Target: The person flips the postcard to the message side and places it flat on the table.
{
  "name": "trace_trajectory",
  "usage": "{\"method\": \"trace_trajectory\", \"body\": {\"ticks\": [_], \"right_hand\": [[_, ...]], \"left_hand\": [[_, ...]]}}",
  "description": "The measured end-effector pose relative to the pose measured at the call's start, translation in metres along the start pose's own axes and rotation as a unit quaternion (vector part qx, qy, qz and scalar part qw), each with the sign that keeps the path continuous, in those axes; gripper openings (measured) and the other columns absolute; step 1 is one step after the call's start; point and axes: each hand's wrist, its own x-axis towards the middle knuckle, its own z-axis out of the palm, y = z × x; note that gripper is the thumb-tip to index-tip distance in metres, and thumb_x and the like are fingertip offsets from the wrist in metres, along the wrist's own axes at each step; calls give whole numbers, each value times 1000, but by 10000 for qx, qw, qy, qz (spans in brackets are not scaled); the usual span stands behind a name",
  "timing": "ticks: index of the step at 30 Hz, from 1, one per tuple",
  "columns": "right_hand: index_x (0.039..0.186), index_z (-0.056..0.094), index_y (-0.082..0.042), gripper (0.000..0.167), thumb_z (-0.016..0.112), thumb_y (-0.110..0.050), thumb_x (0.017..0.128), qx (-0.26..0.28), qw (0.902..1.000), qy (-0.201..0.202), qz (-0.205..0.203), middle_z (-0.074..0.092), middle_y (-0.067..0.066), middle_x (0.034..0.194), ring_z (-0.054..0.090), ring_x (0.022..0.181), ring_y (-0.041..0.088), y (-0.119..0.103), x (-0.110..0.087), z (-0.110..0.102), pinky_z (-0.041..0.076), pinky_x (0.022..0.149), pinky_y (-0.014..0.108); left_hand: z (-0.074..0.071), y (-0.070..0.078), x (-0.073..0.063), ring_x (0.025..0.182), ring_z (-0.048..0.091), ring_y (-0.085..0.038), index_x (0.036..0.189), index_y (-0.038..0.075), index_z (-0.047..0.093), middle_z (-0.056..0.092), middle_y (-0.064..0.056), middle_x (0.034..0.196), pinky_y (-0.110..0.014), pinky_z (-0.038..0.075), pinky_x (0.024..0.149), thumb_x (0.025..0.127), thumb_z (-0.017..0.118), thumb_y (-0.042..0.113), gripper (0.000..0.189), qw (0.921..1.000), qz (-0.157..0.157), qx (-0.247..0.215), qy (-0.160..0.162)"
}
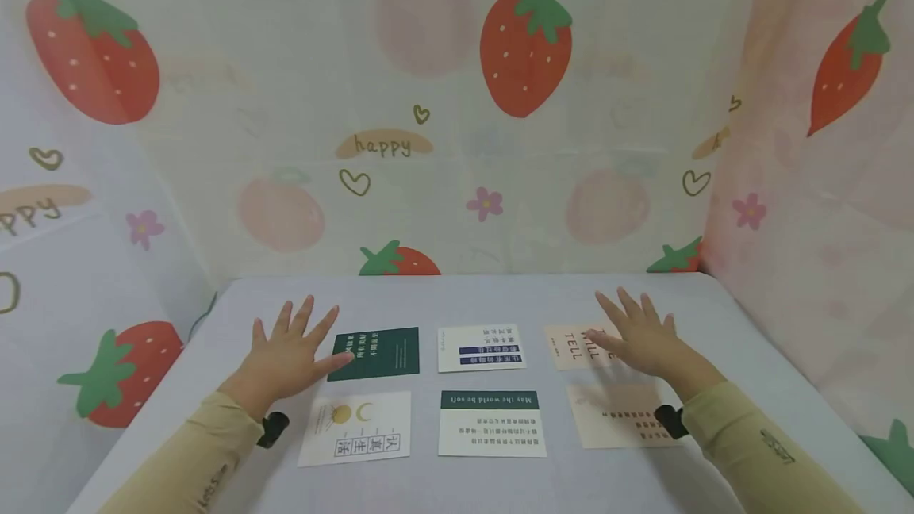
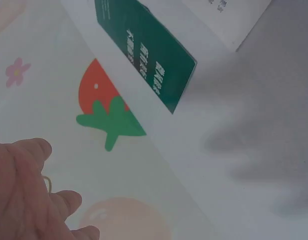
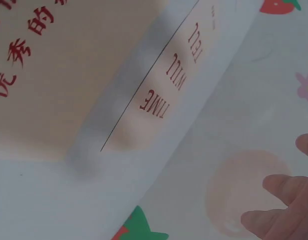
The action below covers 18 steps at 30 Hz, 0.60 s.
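Several printed cards lie flat in two rows on the white table. At the back are a dark green card [image 1: 393, 351], a white card with blue bands [image 1: 457, 339] and a pale pink card with red lettering [image 1: 564, 351]. Nearer lie a white card with a sun and moon [image 1: 378, 415], a green-topped white card [image 1: 493, 423] and a second pink card [image 1: 607, 427]. My left hand [image 1: 282, 363], fingers spread, hovers by the green card, its thumb overlapping that card's edge in the head view. Above the pink cards, my right hand [image 1: 635, 339] is also spread. Neither holds anything.
White cloth with strawberries [image 1: 526, 54] and hearts hangs behind the table [image 1: 421, 490] and along both sides. A dark band [image 1: 273, 428] sits on the left wrist, another [image 1: 670, 421] on the right.
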Motion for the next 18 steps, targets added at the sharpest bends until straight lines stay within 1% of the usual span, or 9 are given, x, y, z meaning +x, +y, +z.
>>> {"method": "trace_trajectory", "body": {"ticks": [3, 8, 12, 15, 18], "right_hand": [[147, 12, -18, 80, 36, -65, 87, 103, 9999, -11, -4, 1, 24, 149, -7, 131, 51, -2, 2, -1, -6, 91, 75], [147, 12, -17, 81, 34, -66, 86, 238, 9997, -42, -40, 0, 23, 150, -8, 132, 50, -6, 5, -3, -6, 92, 74], [147, 10, -17, 81, 34, -65, 87, 324, 9994, -71, -47, -1, 23, 150, -9, 132, 49, -10, 7, -6, -5, 93, 73], [147, 8, -16, 82, 34, -65, 87, 409, 9991, -76, -85, -1, 23, 150, -9, 132, 49, -12, 8, -8, -4, 93, 73], [147, 8, -15, 81, 35, -63, 88, 581, 9981, -76, -164, -1, 23, 150, -9, 133, 49, -12, 9, -10, -3, 94, 73]], "left_hand": [[-2, -2, 0, 134, -2, -48, 147, 20, 16, 3, -22, 150, -70, -9, 96, 80, 35, 73, 87, 10000, -23, -3, 27], [0, -9, 0, 133, -3, -48, 147, 20, 15, 3, -22, 150, -71, -9, 95, 81, 36, 73, 87, 10000, -50, -52, 62], [1, -11, 1, 134, -2, -48, 147, 20, 14, 2, -22, 150, -71, -5, 96, 80, 34, 74, 88, 9999, 5, -137, 88], [0, -12, 1, 133, 0, -48, 147, 19, 14, 3, -23, 150, -71, 0, 98, 81, 33, 74, 88, 9995, 44, -292, 104], [-2, -11, 2, 133, 1, -48, 147, 18, 14, 4, -23, 150, -70, 3, 99, 83, 35, 71, 86, 9984, 62, -553, 130]]}}
